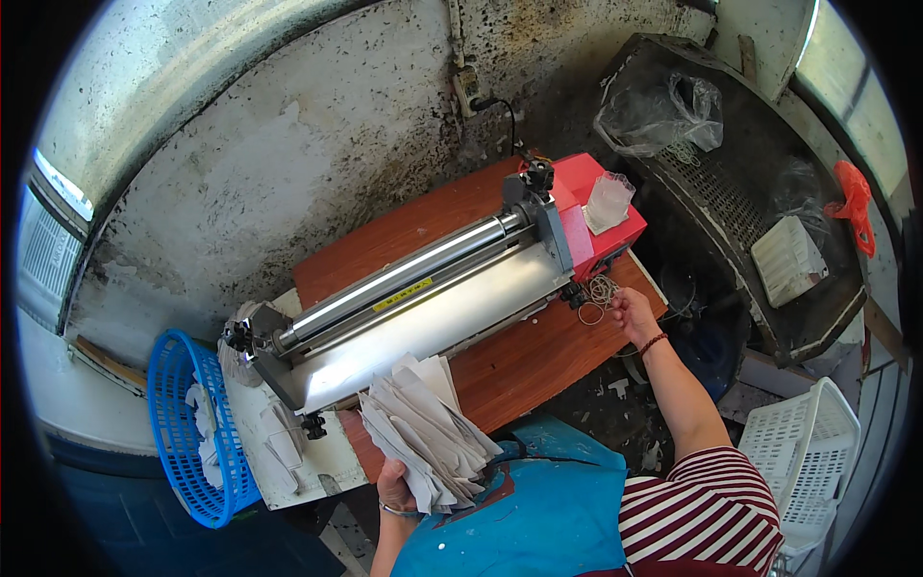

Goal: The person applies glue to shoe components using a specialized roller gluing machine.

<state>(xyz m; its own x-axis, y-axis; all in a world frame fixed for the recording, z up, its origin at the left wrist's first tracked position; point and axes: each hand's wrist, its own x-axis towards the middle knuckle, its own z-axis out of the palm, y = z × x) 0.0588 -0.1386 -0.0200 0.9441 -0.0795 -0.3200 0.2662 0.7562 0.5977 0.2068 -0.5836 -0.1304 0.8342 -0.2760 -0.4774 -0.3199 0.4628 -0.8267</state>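
My left hand [395, 487] grips a thick, uneven stack of greyish-white sheets [423, 431] by its lower left side. The stack is fanned out and rests near my blue apron [524, 514]. On the right of the wooden tabletop, my right hand [635, 315] has its fingers drawn together at a tangle of thin beige rubber bands [601, 291], one loop reaching toward the fingertips. Between the hands and the wall lies a machine with a long steel roller [394, 281] and a shiny metal plate [437, 322]. Its red housing [601, 231] is at the right end.
A blue plastic basket [173, 423] with white scraps stands at the left, beside more sheets [281, 447]. White crates [817, 452] sit at the lower right. A dark metal trough [711, 202] holds clear plastic bags and a red bag [852, 207]. A stained wall [288, 144] closes the back.
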